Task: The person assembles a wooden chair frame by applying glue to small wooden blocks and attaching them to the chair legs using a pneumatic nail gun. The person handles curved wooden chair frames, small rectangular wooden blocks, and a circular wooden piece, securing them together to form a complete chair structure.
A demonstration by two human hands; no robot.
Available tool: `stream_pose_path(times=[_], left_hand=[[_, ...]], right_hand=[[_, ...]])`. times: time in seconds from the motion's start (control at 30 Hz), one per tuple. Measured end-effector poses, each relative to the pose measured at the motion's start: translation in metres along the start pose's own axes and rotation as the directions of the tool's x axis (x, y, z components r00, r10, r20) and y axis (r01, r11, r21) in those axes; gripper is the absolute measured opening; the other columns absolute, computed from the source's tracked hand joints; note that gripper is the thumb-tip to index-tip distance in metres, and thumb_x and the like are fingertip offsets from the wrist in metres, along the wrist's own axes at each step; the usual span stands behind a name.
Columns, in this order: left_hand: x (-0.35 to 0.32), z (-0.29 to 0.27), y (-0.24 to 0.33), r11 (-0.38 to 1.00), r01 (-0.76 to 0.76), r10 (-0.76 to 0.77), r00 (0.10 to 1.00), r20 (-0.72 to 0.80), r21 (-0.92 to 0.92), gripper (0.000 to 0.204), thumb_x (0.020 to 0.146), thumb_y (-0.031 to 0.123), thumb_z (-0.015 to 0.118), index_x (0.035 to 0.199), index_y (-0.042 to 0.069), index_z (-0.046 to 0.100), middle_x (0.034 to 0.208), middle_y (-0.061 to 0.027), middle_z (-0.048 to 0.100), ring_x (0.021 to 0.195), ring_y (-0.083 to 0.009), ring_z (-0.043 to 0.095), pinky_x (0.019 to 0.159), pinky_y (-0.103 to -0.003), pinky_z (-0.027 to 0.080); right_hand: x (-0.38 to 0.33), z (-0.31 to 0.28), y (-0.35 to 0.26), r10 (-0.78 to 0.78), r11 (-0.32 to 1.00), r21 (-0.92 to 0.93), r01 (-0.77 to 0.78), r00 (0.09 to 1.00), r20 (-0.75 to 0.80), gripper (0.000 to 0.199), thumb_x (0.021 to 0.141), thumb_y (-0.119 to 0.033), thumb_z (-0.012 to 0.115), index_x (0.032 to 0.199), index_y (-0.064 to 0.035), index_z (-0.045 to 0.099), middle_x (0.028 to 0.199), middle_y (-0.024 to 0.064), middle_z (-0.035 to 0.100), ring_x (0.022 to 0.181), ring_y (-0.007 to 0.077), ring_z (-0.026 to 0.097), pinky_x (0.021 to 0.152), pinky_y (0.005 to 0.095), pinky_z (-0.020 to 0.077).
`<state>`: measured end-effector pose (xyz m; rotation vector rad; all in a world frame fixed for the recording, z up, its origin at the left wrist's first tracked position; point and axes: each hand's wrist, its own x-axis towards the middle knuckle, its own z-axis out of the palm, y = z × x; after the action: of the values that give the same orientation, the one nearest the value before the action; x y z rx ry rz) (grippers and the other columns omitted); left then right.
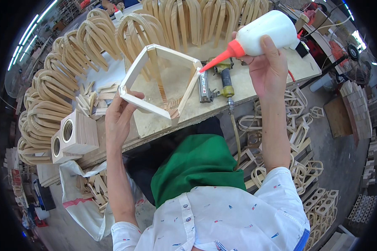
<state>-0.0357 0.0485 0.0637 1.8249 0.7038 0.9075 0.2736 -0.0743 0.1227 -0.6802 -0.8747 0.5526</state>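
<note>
My left hand [120, 115] pinches the left corner of a pale wooden hexagonal frame [135, 67], held tilted above the workbench. One corner at its lower right appears open between two bar ends. In my right hand [267, 67] is a white glue bottle [269, 34], tipped so that its long red nozzle [218, 57] points down to the left. The nozzle tip meets the frame's right-hand corner, or sits just beside it; whether glue is coming out is too small to tell. Behind that corner a pneumatic nail gun [226, 79] lies on the bench.
Bent wooden frames [98, 37] stand in rows along the bench's left and far sides. Wood offcuts [90, 100] and blocks with round holes [77, 134] lie at left. An air hose [234, 129] hangs over the front edge. Wooden frames [299, 134] cover the floor at right.
</note>
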Motion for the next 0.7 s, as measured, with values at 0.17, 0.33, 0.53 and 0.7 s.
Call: stream_pose_path(times=[0.17,0.33,0.53,0.7], left_hand=[[0.0,-0.002,-0.006,0.997,0.018,-0.018,1.0,0.008,-0.079,0.025,0.093,0.002,0.056,0.118,-0.001,0.057,0.104,-0.0078,0.066,0.096,-0.0143,0.059,0.088,-0.03,0.046],[0.0,-0.001,-0.006,0.996,0.005,-0.004,1.0,0.008,-0.085,0.028,0.093,0.002,0.057,0.12,-0.001,0.056,0.106,-0.008,0.066,0.097,-0.0146,0.059,0.09,-0.031,0.045],[0.001,0.0,-0.004,0.999,0.005,-0.005,1.0,-0.002,-0.054,0.032,0.093,0.002,0.057,0.125,0.0,0.054,0.106,-0.0079,0.066,0.098,-0.0145,0.059,0.091,-0.031,0.045],[0.001,-0.002,-0.008,0.996,-0.003,0.005,1.0,0.018,-0.084,0.034,0.093,0.003,0.057,0.127,0.0,0.052,0.107,-0.0084,0.066,0.097,-0.0145,0.059,0.09,-0.031,0.045]], right_hand=[[-0.02,0.013,-0.002,0.075,0.997,-0.001,-0.075,0.996,0.057,0.052,0.093,-0.026,0.06,0.129,0.0066,0.041,0.117,0.023,0.06,0.109,0.0359,0.061,0.081,0.0334,0.0563],[-0.036,0.035,0.002,0.11,0.993,0.029,-0.113,0.99,0.087,0.056,0.091,-0.025,0.064,0.129,0.007,0.041,0.118,0.023,0.059,0.108,0.0368,0.062,0.092,0.0422,0.0515],[-0.043,0.044,0.008,0.137,0.989,0.033,-0.141,0.984,0.111,0.055,0.09,-0.023,0.065,0.129,0.0072,0.04,0.118,0.0232,0.059,0.106,0.0368,0.062,0.096,0.046,0.0488],[-0.041,0.037,0.006,0.113,0.994,-0.01,-0.113,0.989,0.099,0.055,0.089,-0.022,0.065,0.129,0.0067,0.041,0.117,0.0229,0.06,0.106,0.0365,0.062,0.095,0.0454,0.0492]])
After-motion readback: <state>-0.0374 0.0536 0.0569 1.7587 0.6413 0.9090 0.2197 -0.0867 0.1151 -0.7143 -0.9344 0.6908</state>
